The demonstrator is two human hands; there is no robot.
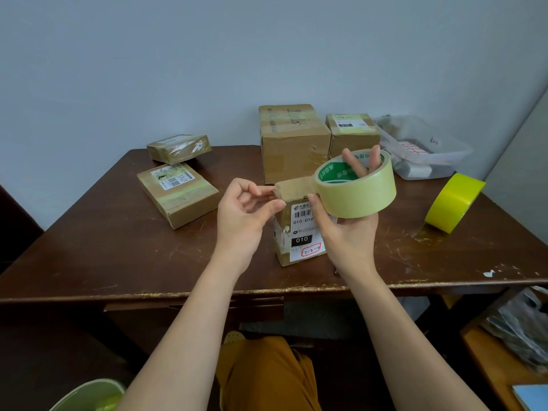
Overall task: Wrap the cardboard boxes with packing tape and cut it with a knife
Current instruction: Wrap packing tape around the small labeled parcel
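Tape roll (357,188) is gripped in the right hand (345,229), hole tilted toward the camera; its strip (292,189), stretched leftward, is pinched by the left hand (246,215) above the upright box (299,232) on the table (118,247).

It looks like a small parcel-handling corner in a back room or home office: a scuffed dark wooden table (118,247) against a bare pale wall (178,54), labelled cardboard boxes (293,140) bearing barcoded shipping stickers, a spare yellow tape roll (453,201), and a clear plastic bin (427,149) of odds and ends.
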